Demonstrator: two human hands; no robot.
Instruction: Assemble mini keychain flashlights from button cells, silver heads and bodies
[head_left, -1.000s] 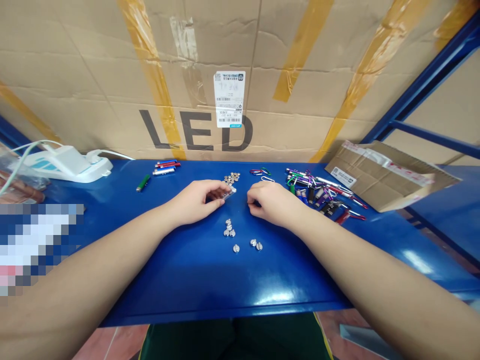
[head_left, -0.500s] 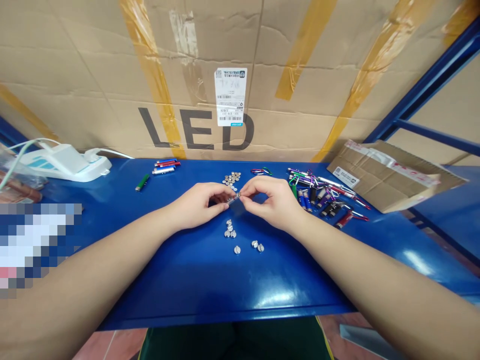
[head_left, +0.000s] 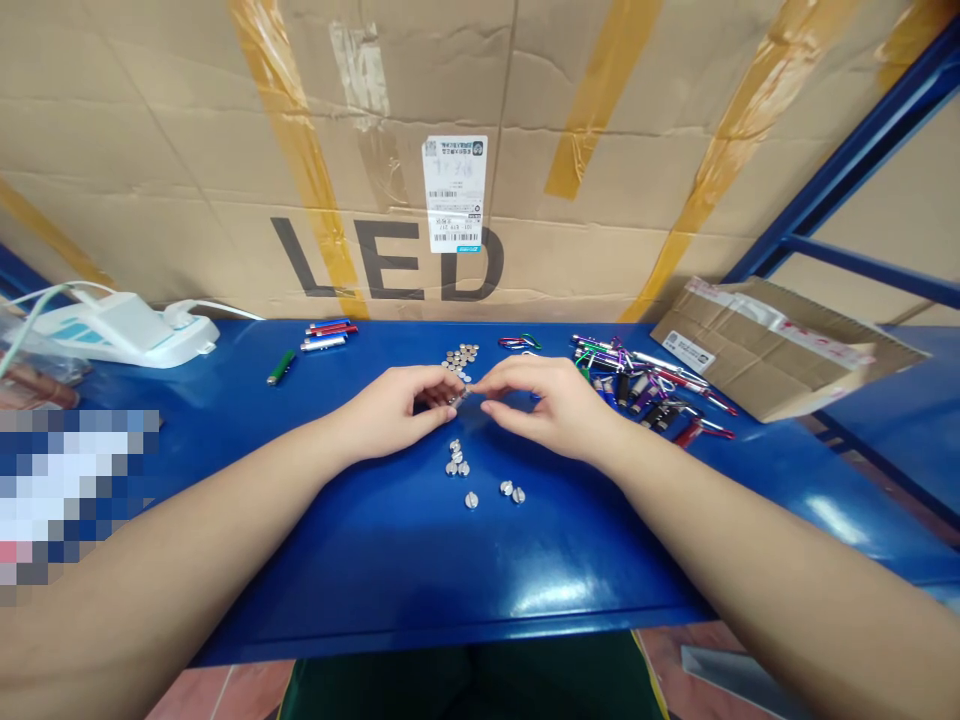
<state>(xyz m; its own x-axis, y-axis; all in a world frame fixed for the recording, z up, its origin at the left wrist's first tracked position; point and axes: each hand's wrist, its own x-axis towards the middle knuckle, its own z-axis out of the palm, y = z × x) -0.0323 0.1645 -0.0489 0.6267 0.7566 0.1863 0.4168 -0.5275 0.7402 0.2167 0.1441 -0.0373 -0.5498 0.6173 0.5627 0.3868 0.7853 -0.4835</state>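
My left hand (head_left: 401, 412) is closed, thumb and fingers pinching a small silvery tube (head_left: 457, 400), mostly hidden by the fingers. At the tube's right end is the index fingertip of my right hand (head_left: 559, 408). The right thumb stands apart from that finger, and I see nothing held between them. Just behind my hands lies a cluster of button cells (head_left: 461, 357). In front of them are several silver slotted caps (head_left: 457, 462), loose on the blue table (head_left: 360, 560).
Keychain penlights (head_left: 652, 395) in mixed colours lie heaped at right, before an open cardboard box (head_left: 757, 350). A green tube (head_left: 281, 367) and several coloured tubes (head_left: 327, 336) lie at left. Behind stand a white power strip (head_left: 169, 338) and a large LED carton (head_left: 225, 150).
My right thumb has parted from the index finger, which now reaches out to the tube's end. The left hand keeps its pinch. The view has shifted slightly.
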